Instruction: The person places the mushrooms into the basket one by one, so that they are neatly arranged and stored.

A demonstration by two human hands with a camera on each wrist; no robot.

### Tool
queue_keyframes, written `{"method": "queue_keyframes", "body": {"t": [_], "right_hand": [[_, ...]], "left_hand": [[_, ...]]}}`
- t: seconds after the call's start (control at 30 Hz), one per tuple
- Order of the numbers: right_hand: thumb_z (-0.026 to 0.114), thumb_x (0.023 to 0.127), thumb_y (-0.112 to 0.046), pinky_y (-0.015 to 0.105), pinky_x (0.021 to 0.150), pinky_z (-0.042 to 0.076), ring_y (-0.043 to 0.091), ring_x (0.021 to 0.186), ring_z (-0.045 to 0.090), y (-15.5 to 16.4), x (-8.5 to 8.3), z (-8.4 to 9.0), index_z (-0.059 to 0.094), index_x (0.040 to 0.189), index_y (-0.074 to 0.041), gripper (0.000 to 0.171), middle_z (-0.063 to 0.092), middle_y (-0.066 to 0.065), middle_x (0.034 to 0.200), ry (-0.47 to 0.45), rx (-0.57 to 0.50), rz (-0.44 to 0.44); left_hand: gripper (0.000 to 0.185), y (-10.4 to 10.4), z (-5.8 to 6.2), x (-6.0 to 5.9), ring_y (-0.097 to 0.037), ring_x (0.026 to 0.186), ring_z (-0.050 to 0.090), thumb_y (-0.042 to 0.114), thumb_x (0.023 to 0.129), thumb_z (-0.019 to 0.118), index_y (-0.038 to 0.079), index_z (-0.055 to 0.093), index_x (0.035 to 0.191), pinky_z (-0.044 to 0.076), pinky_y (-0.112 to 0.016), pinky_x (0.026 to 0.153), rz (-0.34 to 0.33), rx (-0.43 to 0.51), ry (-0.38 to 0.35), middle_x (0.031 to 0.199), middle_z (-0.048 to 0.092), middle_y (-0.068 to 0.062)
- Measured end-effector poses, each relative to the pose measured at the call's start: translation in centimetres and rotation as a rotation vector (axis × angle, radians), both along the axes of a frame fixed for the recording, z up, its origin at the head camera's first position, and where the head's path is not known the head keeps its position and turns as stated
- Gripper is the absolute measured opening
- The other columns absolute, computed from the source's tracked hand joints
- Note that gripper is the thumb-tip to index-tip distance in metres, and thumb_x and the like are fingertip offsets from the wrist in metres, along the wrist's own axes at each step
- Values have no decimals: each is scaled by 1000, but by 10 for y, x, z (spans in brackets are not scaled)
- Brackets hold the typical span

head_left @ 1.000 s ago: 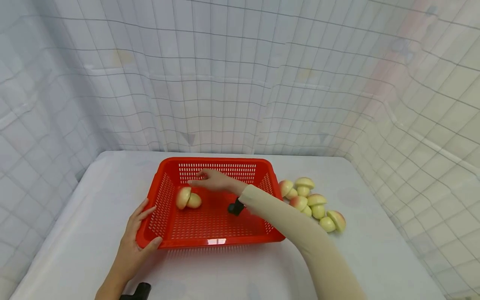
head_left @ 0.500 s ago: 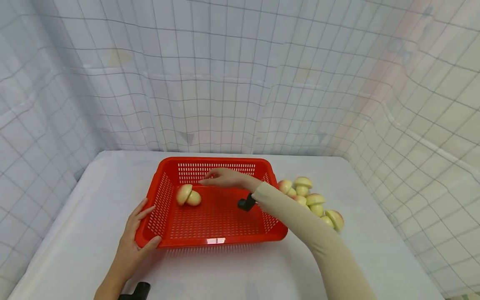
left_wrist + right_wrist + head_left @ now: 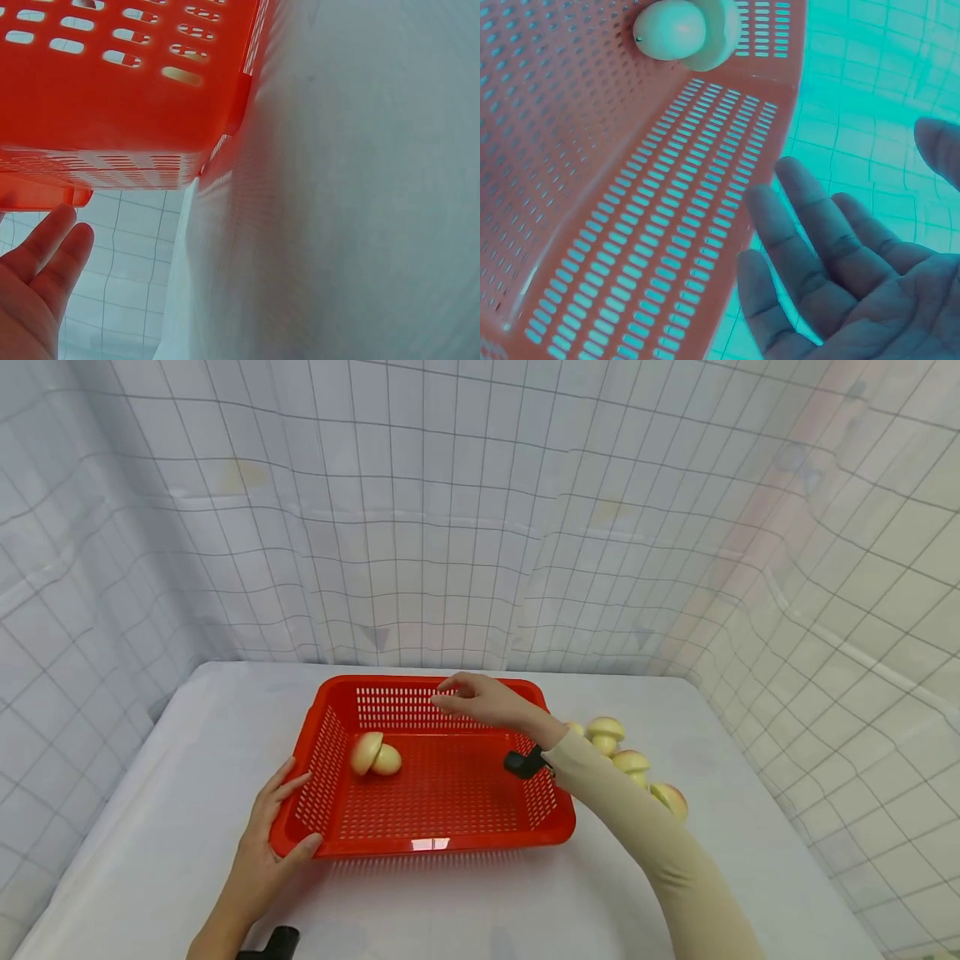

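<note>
A red plastic basket (image 3: 442,841) with slotted walls stands on the white-covered table. Inside, near its left end, lies one toy mushroom (image 3: 366,753) with a pale stem and a blushed cap; it also shows at the top of the right wrist view. My left hand (image 3: 258,852) rests at the basket's left front corner, thumb on the front rim and fingers along the left side. Over the basket's back right part hovers my right hand (image 3: 487,700), its fingers loosely bent, and the right wrist view shows nothing in its palm.
Several more toy mushrooms (image 3: 606,731) lie on the table to the right of the basket, partly hidden behind the right sleeve (image 3: 637,818). White checked curtains (image 3: 450,527) enclose the table at the back and sides.
My right hand has moved right and back, away from the mushroom in the basket, and its sleeve covers more of the mushrooms outside. My left hand has stayed in place.
</note>
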State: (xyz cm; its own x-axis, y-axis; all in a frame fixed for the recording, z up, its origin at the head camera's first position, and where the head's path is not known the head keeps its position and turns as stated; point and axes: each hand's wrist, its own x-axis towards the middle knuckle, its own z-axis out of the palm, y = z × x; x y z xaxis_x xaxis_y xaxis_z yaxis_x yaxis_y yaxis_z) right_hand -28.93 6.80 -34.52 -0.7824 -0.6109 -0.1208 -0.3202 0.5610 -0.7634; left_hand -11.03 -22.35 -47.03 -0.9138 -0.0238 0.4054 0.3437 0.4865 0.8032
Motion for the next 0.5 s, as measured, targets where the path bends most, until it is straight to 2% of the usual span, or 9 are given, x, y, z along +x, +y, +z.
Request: {"method": "queue_keyframes", "body": {"t": [0.3, 0.5], "right_hand": [[59, 91, -44, 36, 79, 48, 14, 96, 60, 35, 10, 0, 57, 126, -16, 45, 66, 1, 105, 115, -91, -55], [60, 91, -43, 39, 78, 48, 15, 88, 60, 64, 18, 9, 58, 124, -17, 41, 66, -1, 95, 187, -137, -90]], "left_hand": [[68, 0, -1, -1, -4, 133, 23, 5, 79, 70, 10, 42, 141, 34, -8, 87, -6, 14, 7, 154, 19, 3], [68, 1, -1, -1, -4, 133, 23, 5, 79, 69, 9, 41, 141, 34, -8, 87, -2, 13, 6, 155, 18, 3]]}}
